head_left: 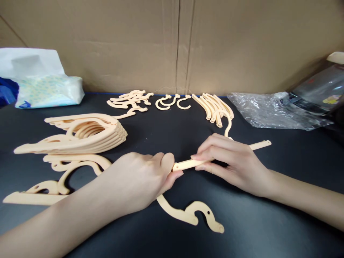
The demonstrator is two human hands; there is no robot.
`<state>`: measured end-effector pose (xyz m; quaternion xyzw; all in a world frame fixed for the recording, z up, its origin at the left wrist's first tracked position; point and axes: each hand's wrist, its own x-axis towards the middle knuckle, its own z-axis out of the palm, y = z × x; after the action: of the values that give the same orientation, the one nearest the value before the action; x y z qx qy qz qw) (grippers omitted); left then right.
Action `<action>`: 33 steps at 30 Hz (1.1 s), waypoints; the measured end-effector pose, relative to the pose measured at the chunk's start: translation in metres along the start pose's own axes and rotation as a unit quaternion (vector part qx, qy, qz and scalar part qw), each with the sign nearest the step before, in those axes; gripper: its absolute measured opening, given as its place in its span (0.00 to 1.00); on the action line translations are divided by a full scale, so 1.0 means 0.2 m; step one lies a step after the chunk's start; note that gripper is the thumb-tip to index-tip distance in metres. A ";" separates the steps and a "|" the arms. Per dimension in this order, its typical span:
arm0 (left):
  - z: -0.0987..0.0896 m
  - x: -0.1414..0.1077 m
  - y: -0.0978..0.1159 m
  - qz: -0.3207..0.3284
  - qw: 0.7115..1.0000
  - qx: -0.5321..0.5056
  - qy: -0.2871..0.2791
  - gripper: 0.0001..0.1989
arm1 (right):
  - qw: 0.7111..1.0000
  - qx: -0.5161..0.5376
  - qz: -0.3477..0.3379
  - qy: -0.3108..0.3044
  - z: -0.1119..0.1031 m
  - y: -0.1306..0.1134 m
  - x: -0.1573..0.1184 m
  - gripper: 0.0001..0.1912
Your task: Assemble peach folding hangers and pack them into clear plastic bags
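Observation:
My right hand point(228, 163) has its thumb and fingers closed around a cream plastic hanger bar point(188, 164). The bar runs out past the hand to the right, its far end showing a small hole. At the bar's left end, my left hand point(142, 179) is closed with a pinching thumb and forefinger. Out from under that hand comes a curved hanger arm point(177, 212) with a notch and a hole; the fingers cover where it meets the bar. Behind my right hand a curved cream piece point(228, 126) shows partly.
Folded hangers lie in a stack point(110, 141) at the left, with another folded hanger point(34, 198) nearer. Along the back are notched arms point(131, 98), loose hooks point(184, 102) and bars point(212, 107). A tissue pack point(51, 89) and clear plastic bag point(260, 111) flank them. Cardboard point(120, 43) stands behind.

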<state>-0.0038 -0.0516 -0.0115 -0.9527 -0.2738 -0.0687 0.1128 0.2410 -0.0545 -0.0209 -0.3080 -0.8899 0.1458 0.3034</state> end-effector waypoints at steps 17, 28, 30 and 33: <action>-0.10 0.01 -0.03 -0.014 0.998 -0.002 0.054 0.14 | 0.994 -0.109 -0.010 -0.010 -0.06 0.11 0.01 0.16; 0.01 -0.03 -0.05 -0.020 0.994 -0.089 0.053 0.19 | 0.986 -0.165 -0.030 -0.007 -0.09 0.25 -0.01 0.32; -0.01 -0.03 -0.04 -0.051 0.986 -0.152 0.045 0.20 | 0.987 -0.158 -0.013 -0.001 -0.08 0.24 -0.01 0.34; -0.06 -0.03 0.00 -0.082 0.965 -0.247 0.030 0.18 | 0.988 -0.154 0.001 0.000 -0.08 0.21 0.00 0.37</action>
<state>-0.0103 -0.0575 -0.0014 -0.9228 -0.3216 -0.1721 -0.1237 0.2703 -0.0215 -0.0283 -0.3516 -0.9013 0.0074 0.2527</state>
